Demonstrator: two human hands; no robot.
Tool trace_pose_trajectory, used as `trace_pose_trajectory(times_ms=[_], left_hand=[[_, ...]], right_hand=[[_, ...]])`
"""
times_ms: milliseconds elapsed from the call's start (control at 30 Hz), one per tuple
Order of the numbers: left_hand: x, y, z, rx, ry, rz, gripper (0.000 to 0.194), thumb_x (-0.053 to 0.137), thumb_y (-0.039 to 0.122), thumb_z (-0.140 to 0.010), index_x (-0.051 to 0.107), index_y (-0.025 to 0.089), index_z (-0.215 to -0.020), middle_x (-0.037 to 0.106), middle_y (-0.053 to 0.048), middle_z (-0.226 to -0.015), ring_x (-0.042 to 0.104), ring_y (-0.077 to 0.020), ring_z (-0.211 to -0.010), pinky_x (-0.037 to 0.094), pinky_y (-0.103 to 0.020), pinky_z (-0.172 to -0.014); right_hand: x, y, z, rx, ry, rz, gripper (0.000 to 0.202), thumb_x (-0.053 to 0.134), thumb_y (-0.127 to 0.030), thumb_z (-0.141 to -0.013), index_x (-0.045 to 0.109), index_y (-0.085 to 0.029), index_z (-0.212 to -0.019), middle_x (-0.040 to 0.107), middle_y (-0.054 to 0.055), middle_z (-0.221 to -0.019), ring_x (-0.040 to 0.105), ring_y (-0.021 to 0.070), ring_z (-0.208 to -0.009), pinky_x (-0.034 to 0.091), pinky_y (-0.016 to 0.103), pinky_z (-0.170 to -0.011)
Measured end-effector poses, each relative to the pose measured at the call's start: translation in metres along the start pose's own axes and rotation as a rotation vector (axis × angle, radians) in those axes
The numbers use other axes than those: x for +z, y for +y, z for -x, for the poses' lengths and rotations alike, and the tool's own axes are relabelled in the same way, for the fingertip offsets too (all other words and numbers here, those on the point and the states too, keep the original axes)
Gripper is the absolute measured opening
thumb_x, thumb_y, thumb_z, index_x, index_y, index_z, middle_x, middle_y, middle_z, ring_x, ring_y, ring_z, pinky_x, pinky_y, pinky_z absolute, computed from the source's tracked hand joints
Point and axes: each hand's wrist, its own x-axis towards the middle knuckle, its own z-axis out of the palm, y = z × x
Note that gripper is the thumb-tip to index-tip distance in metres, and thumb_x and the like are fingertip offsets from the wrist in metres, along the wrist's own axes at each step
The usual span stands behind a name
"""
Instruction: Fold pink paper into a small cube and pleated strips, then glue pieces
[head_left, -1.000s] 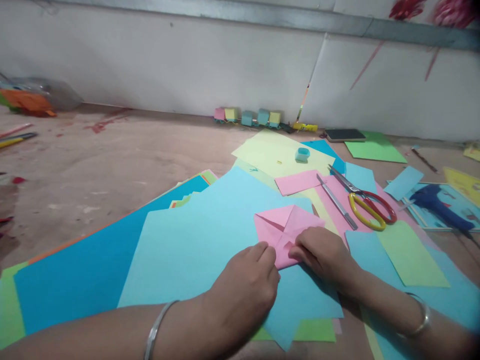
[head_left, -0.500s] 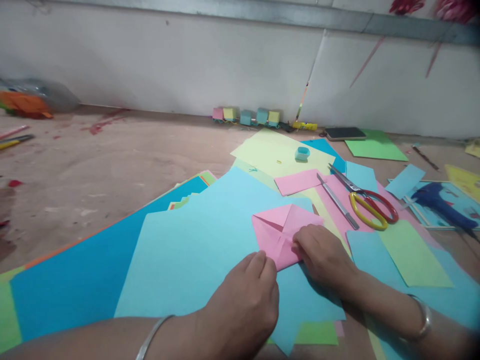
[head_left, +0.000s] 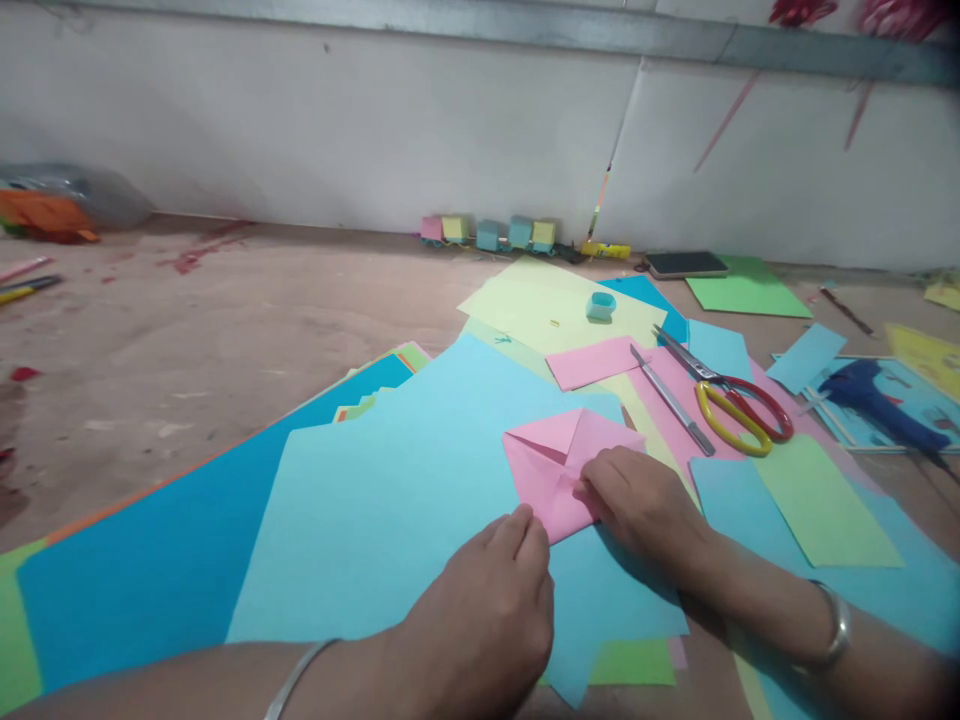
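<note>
A pink folded paper (head_left: 559,470), its corners turned in toward the middle, lies on a large light blue sheet (head_left: 360,530). My left hand (head_left: 487,600) is closed at the paper's near left edge, pinching it between thumb and fingers. On the right side, the fingers of my right hand (head_left: 637,505) are closed on a folded flap close to the centre. Part of the paper's right side is hidden under that hand.
To the right lie scissors (head_left: 724,395), a metal craft knife (head_left: 673,400) and a blue glue gun (head_left: 877,400) on coloured sheets. Farther back are a small blue paper box (head_left: 601,306), a phone (head_left: 686,264) and a row of little paper cubes (head_left: 487,234) by the wall.
My right hand has slid slightly left, toward the centre of the pink paper. My left hand keeps its pinch at the near edge. The whole view has shifted a little.
</note>
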Motion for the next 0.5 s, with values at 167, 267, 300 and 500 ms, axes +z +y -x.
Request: trace_pose_trajectory(times_ms=[167,267,300,500], left_hand=[[-0.0012,-0.0012,0.0001,-0.009,-0.067,0.026,0.017,0.051,0.004,-0.085,0.066,0.008,-0.079,0.066,-0.018,-0.087,0.063,-0.0282,-0.084,0.057,-0.043,-0.070],[-0.0017,-0.0019,-0.0004,0.009,-0.108,0.018,0.018,0.049,0.005,-0.086,0.065,0.010,-0.079,0.065,-0.017,-0.087,0.062,-0.0282,-0.084,0.056,-0.043,-0.069],[-0.0018,-0.0020,-0.0009,0.015,-0.113,0.013,0.018,0.050,0.006,-0.086,0.065,0.010,-0.079,0.065,-0.017,-0.086,0.062,-0.0281,-0.084,0.056,-0.042,-0.068],[0.0001,-0.0036,-0.0033,0.039,-0.076,0.010,0.013,0.056,0.006,-0.083,0.063,0.010,-0.073,0.065,-0.014,-0.077,0.062,-0.0271,-0.079,0.054,-0.038,-0.062]], right_hand=[[-0.0018,-0.0030,0.0003,-0.012,0.011,0.050,0.033,0.042,-0.007,-0.093,0.050,-0.019,-0.063,0.046,0.002,-0.060,0.034,0.0168,-0.059,0.022,0.033,-0.056],[-0.0025,-0.0044,-0.0007,-0.033,0.016,0.073,0.033,0.040,-0.002,-0.090,0.050,-0.019,-0.063,0.045,0.002,-0.060,0.033,0.0172,-0.059,0.021,0.033,-0.056],[-0.0025,-0.0047,-0.0009,-0.033,0.022,0.077,0.032,0.040,-0.002,-0.089,0.050,-0.019,-0.063,0.045,0.002,-0.060,0.033,0.0172,-0.059,0.021,0.033,-0.056],[-0.0010,-0.0048,-0.0008,-0.023,0.013,0.073,0.033,0.037,0.000,-0.088,0.049,-0.019,-0.064,0.045,0.002,-0.059,0.033,0.0164,-0.057,0.021,0.032,-0.054]])
